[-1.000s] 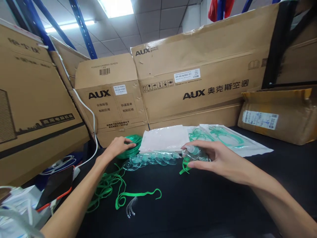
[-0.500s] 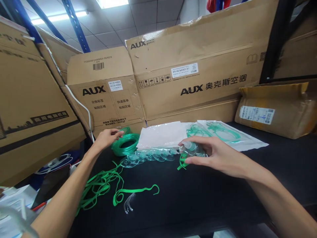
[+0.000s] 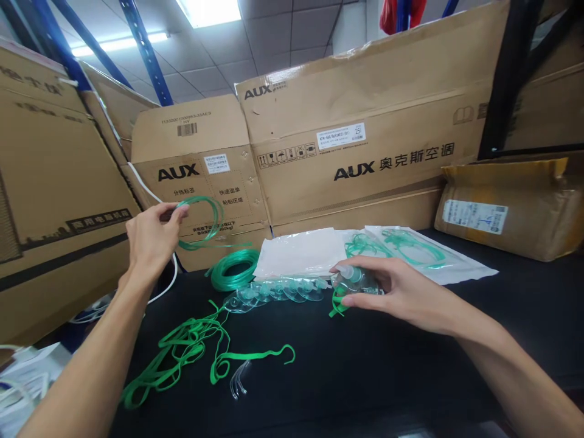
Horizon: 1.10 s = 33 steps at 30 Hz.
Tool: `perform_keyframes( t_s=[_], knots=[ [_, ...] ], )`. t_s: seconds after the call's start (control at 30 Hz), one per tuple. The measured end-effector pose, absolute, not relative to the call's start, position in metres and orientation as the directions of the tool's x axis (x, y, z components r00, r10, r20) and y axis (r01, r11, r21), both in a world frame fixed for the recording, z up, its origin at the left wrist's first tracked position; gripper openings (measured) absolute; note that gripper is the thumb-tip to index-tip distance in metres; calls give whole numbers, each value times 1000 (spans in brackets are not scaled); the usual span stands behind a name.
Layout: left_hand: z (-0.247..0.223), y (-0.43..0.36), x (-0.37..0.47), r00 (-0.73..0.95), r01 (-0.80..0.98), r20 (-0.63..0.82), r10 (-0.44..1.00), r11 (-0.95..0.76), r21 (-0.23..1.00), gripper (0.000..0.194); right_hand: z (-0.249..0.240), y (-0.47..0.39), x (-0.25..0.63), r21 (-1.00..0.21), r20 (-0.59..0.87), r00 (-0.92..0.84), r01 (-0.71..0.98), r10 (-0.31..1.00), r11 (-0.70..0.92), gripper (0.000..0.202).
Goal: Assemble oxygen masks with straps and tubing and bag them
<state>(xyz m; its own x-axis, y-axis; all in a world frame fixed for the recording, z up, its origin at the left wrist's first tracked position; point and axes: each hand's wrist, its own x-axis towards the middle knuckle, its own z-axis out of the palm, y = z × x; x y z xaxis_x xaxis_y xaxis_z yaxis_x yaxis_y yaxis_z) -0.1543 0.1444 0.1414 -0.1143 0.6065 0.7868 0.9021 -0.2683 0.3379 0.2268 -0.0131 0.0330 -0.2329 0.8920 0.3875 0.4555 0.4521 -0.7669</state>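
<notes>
My left hand (image 3: 155, 234) is raised at the left, thumb and fingers pinched on a loop of green plastic tubing (image 3: 218, 216). Beneath it, a thicker coil of the same green tubing (image 3: 219, 277) lies on the black table. My right hand (image 3: 396, 292) is wrapped round a clear oxygen mask (image 3: 358, 278) just above the tabletop; the palm hides part of it. A green strap (image 3: 338, 303) hangs from this mask. Between the hands, a row of overlapping clear masks (image 3: 278, 289) lies in front of a white packet stack (image 3: 301, 252).
Loose green elastic straps (image 3: 187, 344) are heaped at the left front, beside some thin clear strips (image 3: 238, 380). Packed masks with green tubing (image 3: 413, 246) lie at the back right, near a taped carton (image 3: 511, 207). Large cardboard boxes (image 3: 301, 194) wall off the back.
My left hand has lifted a loop of tubing up and to the left, off the coil. The right hand stays in about the same place with the mask.
</notes>
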Motion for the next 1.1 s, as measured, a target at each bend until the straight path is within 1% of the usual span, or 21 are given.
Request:
perform_keyframes(
  t_s=[0.07, 0.17, 0.27, 0.33, 0.4, 0.43, 0.47, 0.5, 0.53, 0.57, 0.6, 0.67, 0.73, 0.8, 0.87, 0.9, 0.93, 1.03, 1.07, 1.1],
  knots=[
    [146, 135, -143, -102, 873, 824, 557, -348, 343, 40, 34, -14, 226, -762, 398, -231, 455, 888, 460, 44],
    [156, 125, -124, -97, 816, 870, 484, -461, 347, 37, 40, -18, 228, -745, 418, -200, 484, 886, 460, 45],
    [165, 110, -101, -55, 752, 891, 450, -568, 333, 33, 47, -23, 235, -728, 438, -174, 506, 882, 462, 46],
    [161, 92, -83, -11, 708, 896, 444, -629, 321, 30, 49, -30, 245, -722, 429, -170, 526, 887, 449, 47],
    [140, 68, -64, 51, 656, 898, 438, -692, 301, 26, 46, -41, 259, -722, 390, -152, 563, 908, 404, 49],
    [123, 53, -56, 109, 606, 901, 420, -747, 274, 23, 41, -48, 267, -722, 362, -137, 584, 922, 370, 50],
    [101, 38, -49, 216, 573, 899, 380, -795, 199, 19, 35, -56, 275, -724, 332, -118, 604, 936, 332, 50],
    [76, 23, -43, 374, 524, 860, 349, -844, 114, 16, 27, -65, 284, -724, 302, -102, 622, 948, 298, 48],
    [49, 9, -39, 536, 465, 775, 336, -883, 61, 17, 19, -74, 293, -725, 277, -93, 633, 956, 271, 45],
    [23, -3, -36, 638, 431, 695, 332, -902, 36, 19, 11, -83, 301, -723, 249, -79, 648, 965, 240, 42],
    [-1, -13, -36, 689, 403, 663, 295, -915, -11, 19, 4, -91, 308, -732, 207, -50, 655, 977, 188, 36],
    [-36, -26, -39, 736, 408, 600, 313, -913, -24, 15, -6, -103, 321, -772, 119, -4, 629, 993, 95, 28],
    [-49, -29, -45, 780, 401, 521, 347, -916, 11, 20, -10, -108, 330, -792, 98, 36, 608, 995, 56, 26],
    [-45, -27, -49, 783, 404, 490, 383, -912, 67, 26, -9, -108, 333, -763, 159, 80, 643, 984, 72, 33],
    [-32, -21, -49, 740, 444, 511, 437, -889, 117, 26, -5, -103, 331, -704, 231, 120, 706, 966, 80, 38],
    [-25, -16, -47, 718, 475, 515, 469, -870, 130, 25, -3, -100, 328, -675, 253, 110, 732, 961, 93, 36],
    [-17, -12, -43, 705, 507, 504, 499, -851, 133, 25, -1, -96, 324, -645, 264, 64, 754, 963, 127, 30],
    [0, 6, -23, 741, 566, 389, 548, -821, 79, 24, 2, -84, 310, -560, 272, -206, 760, 940, 329, 10],
    [4, 13, -16, 759, 574, 342, 554, -817, 50, 24, 2, -80, 306, -538, 262, -290, 748, 921, 388, 7],
    [7, 19, -9, 772, 582, 302, 559, -813, 17, 24, 2, -76, 303, -519, 245, -357, 738, 902, 432, 9]
  ],
)
